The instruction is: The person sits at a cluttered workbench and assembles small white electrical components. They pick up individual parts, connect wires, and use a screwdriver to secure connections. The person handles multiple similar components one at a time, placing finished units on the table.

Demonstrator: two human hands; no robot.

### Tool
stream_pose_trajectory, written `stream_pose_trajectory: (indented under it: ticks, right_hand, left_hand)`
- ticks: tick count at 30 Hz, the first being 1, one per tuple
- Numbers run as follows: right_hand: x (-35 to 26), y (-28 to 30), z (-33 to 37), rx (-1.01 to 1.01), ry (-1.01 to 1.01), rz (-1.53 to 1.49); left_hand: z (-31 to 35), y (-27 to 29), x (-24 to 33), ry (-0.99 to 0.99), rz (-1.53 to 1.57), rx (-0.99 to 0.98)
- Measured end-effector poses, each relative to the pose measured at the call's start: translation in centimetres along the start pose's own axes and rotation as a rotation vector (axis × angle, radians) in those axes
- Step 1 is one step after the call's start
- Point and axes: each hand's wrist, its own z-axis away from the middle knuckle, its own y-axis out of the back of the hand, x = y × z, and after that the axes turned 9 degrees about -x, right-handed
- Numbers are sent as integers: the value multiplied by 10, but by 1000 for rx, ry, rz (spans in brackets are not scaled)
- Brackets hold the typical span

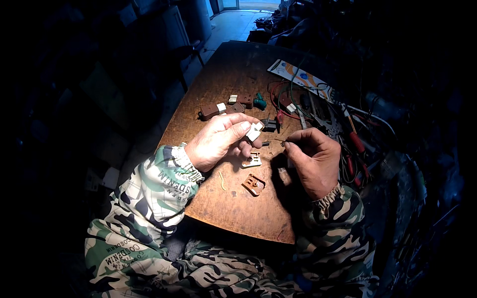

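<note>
Left hand pinches a white block between thumb and fingers; right hand, fingertips together, grips a thin piece (too small to identify)! Below, between both hands, lies a brown housing.

Warm light pooled around left fingers and right fingers; white piece at left fingertips nearly washed out. Deep shadow on tabletop below right fingers. Blue glow from doorway far beyond. Outer rim black.
</note>
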Motion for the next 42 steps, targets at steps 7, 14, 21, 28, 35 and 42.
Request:
stream_pose_trajectory:
  ticks: [7,14,21,28,35,42]
  right_hand:
    - [-2,-1,0,-12,21,6]
    - [-7,-2,0,-24,63,-30]
    - [3,-1,-1,-59,192,8]
    - [-3,-1,-1,2,84,-41]
    - [-11,-4,0,-135,5,-111]
    - [-1,-6,1,-214,57,8]
  left_hand:
    - [1,-4,7,21,39,-3]
    - [3,-8,9,26,-6,-9]
    - [3,-15,12,46,-19,-48]
    - [3,-9,8,67,-59,-34]
    - [3,-4,4,35,133,3]
    - [0,-9,5,67,44,-52]
